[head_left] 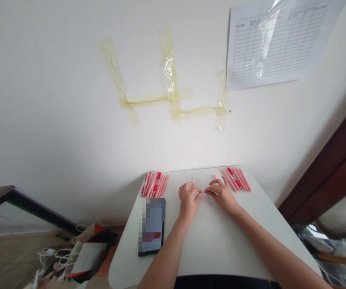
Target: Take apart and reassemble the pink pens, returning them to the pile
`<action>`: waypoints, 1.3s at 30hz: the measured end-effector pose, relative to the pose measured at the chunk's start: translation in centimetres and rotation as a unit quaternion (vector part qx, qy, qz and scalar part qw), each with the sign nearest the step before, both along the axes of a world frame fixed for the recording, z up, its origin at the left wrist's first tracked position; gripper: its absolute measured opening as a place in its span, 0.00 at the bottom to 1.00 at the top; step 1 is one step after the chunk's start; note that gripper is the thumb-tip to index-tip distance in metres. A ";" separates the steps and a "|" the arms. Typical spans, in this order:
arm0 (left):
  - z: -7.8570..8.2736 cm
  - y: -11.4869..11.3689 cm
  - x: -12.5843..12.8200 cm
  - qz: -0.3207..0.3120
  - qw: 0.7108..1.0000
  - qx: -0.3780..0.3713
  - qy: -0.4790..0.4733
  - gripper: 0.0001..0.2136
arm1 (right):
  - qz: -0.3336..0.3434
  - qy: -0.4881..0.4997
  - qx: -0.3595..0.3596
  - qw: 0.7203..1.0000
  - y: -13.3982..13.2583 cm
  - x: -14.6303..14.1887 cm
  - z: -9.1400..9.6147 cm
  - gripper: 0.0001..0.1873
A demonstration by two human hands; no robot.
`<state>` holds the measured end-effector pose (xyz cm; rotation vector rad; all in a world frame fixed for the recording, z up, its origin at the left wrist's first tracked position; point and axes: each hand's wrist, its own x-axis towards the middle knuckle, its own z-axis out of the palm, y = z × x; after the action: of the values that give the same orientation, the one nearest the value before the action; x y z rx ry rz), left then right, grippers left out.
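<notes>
Over the middle of the white table, my left hand (187, 197) and my right hand (222, 196) face each other, both with pinched fingers. Their thumbs and forefingers meet at a small pale-pink pen part (203, 192), mostly covered by the fingertips. Just beyond the left fingers, a thin white stick (193, 179) pokes up; whether that hand holds it I cannot tell. A short pink piece (215, 176) shows behind the right fingers. Close to the right hand lies a row of pink pens (242, 179) with a red one (233, 178) among them.
Another bunch of pink and red pens (156, 185) lies at the table's back left. In front of it is a phone (153, 226), beside my left forearm. The table (215, 249) meets a wall with yellowed tape (169, 72) and a printed sheet (275, 44). Cables (60, 255) clutter the floor left.
</notes>
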<state>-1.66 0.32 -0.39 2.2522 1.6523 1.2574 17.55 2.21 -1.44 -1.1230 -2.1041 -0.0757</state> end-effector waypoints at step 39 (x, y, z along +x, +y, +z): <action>0.1 0.3 -0.4 0.027 0.999 -0.015 -0.017 0.05 | -0.131 -0.070 -0.011 0.989 1.4 3.2 -0.7 0.20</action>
<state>-2.05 0.60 -0.30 2.1708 1.7201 1.2668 20.74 3.60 -2.17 -1.4382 -2.0711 -0.2640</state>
